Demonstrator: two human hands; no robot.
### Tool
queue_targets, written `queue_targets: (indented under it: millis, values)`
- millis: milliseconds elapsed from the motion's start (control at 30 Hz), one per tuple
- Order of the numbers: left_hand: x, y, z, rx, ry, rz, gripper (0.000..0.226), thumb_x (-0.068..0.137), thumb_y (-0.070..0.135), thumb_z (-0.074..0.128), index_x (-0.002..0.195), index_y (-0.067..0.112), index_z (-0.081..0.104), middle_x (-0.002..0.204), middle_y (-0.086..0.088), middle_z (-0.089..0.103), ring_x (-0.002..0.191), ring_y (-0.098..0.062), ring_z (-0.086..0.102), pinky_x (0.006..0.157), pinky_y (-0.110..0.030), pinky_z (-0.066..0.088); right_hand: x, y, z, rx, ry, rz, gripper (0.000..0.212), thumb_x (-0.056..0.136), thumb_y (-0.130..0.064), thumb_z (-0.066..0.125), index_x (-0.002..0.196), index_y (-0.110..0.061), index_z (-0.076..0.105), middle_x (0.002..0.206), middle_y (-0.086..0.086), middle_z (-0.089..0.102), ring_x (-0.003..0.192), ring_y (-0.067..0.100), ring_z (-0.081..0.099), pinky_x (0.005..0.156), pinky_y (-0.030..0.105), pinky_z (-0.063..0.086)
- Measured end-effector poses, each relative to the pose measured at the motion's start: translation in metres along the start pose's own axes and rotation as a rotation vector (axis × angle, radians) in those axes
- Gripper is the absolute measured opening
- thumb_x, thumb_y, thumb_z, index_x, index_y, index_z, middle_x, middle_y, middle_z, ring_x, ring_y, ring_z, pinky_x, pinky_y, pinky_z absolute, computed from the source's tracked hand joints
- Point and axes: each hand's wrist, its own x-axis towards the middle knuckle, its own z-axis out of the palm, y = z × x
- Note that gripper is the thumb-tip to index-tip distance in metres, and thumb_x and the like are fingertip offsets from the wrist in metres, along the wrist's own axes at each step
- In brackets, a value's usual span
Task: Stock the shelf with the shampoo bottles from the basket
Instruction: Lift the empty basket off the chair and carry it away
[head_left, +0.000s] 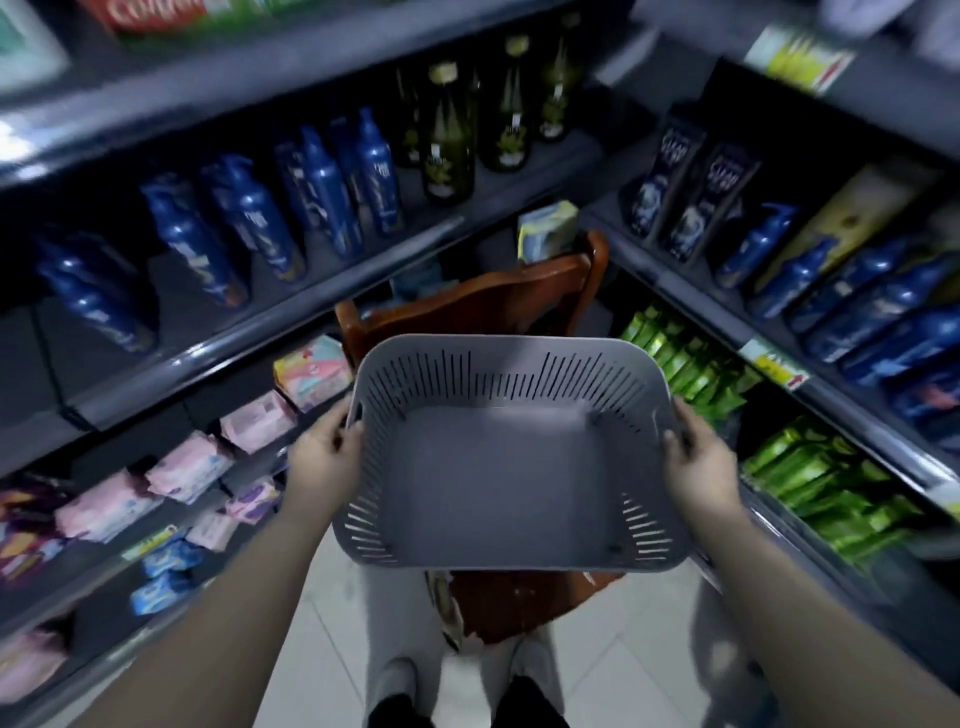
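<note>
Matt grey plastic, smooth, slotted through the walls: the basket (509, 344), gripped between the fingers (340, 420) of the left hand (323, 454) and those of the right hand (698, 460). Just beyond the fingertips, reddish-brown wood under glossy varnish: the chair (483, 301). Up and left of the left fingers, glossy blue plastic on the shampoo bottles (322, 192), with bright highlights. Beneath them a dark grey shelf (260, 323), painted-metal look, dull sheen. Farther beyond, dark green bottles (447, 140), very glossy, glass or plastic impossible to tell. Left of the left fingers, soft pink packs (187, 467) in thin, faintly shiny wrap. Right of the right fingers, green packets (810, 478) in slick, shiny film. Below the wrists, pale floor tiles (337, 623), smooth, lightly reflective.
</note>
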Motion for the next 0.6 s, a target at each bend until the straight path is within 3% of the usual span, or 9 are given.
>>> queue_targets:
  millis: [33, 100, 233, 367, 467, 600]
  values:
    - [0.0, 0.007, -0.01, -0.006, -0.002, 0.009, 0.039, 0.095, 0.015, 0.051, 0.132, 0.024, 0.058, 0.094, -0.001, 0.065, 0.089, -0.019, 0.059, 0.07, -0.024, 0.034, -0.004, -0.01, -0.005, 0.011, 0.019, -0.007, 0.045, 0.095, -0.009, 0.051, 0.138, -0.021, 0.05, 0.127, 0.007, 0.062, 0.118, 0.021, 0.058, 0.099, 0.029, 0.042]
    - [0.0, 0.02, -0.03, -0.037, -0.02, 0.046, 0.038, 0.096, 0.017, 0.051, 0.133, 0.024, 0.057, 0.106, -0.005, 0.068, 0.103, -0.025, 0.061, 0.077, -0.028, 0.038, -0.014, -0.031, -0.016, 0.022, 0.045, -0.015, 0.045, 0.096, -0.011, 0.05, 0.139, -0.022, 0.049, 0.12, 0.006, 0.065, 0.109, 0.021, 0.062, 0.096, 0.035, 0.048]
    - [0.009, 0.038, -0.068, -0.066, -0.049, 0.158, 0.04, 0.096, 0.019, 0.05, 0.134, 0.03, 0.055, 0.123, -0.003, 0.065, 0.115, -0.025, 0.058, 0.09, -0.033, 0.043, -0.045, -0.061, -0.027, 0.033, 0.091, 0.009, 0.046, 0.097, -0.01, 0.05, 0.141, -0.021, 0.046, 0.105, 0.004, 0.064, 0.091, 0.024, 0.064, 0.081, 0.029, 0.048]
    - [0.017, 0.057, -0.094, -0.145, -0.126, 0.163, 0.036, 0.098, 0.025, 0.049, 0.132, 0.035, 0.055, 0.119, 0.003, 0.066, 0.104, -0.021, 0.063, 0.094, -0.043, 0.05, -0.078, -0.076, -0.037, 0.038, 0.172, 0.049, 0.048, 0.095, -0.007, 0.048, 0.141, -0.023, 0.046, 0.106, 0.006, 0.066, 0.083, 0.022, 0.063, 0.073, 0.027, 0.046]
    - [0.017, 0.069, -0.103, -0.166, -0.163, 0.196, 0.035, 0.099, 0.025, 0.048, 0.132, 0.034, 0.056, 0.106, 0.005, 0.068, 0.088, -0.014, 0.064, 0.085, -0.036, 0.051, -0.108, -0.086, -0.047, 0.035, 0.231, 0.075, 0.051, 0.095, -0.005, 0.047, 0.141, -0.026, 0.047, 0.101, -0.001, 0.064, 0.083, 0.021, 0.062, 0.072, 0.026, 0.045]
    - [0.013, 0.075, -0.103, -0.091, -0.242, 0.313, 0.029, 0.098, 0.026, 0.047, 0.118, 0.041, 0.062, 0.101, -0.001, 0.071, 0.096, -0.024, 0.065, 0.086, -0.042, 0.051, -0.155, -0.088, -0.061, 0.03, 0.323, 0.098, 0.051, 0.094, -0.002, 0.047, 0.14, -0.024, 0.047, 0.103, -0.001, 0.063, 0.086, 0.021, 0.061, 0.077, 0.028, 0.045]
